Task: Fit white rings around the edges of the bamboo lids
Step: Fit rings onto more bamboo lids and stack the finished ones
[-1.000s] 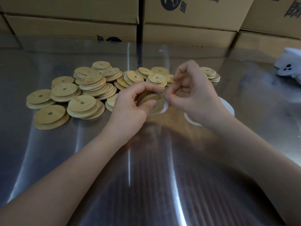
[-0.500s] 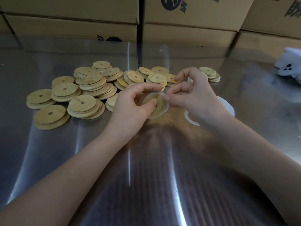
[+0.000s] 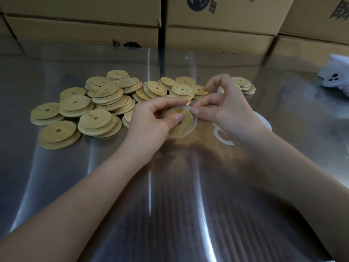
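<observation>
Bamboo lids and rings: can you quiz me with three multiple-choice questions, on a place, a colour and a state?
1. Where is the big pile of loose bamboo lids?
A) on the table, left of the left hand
B) on the floor
C) in a basket

2. What colour is the ring on the held lid?
A) red
B) white
C) black

3. How is the held lid?
A) lying untouched
B) snapped in half
C) gripped in the left hand's fingers, the right hand pinching its ring

1 A, it lies beside that hand; 2 B, a white band rims the lid; 3 C, both hands are on it.
</observation>
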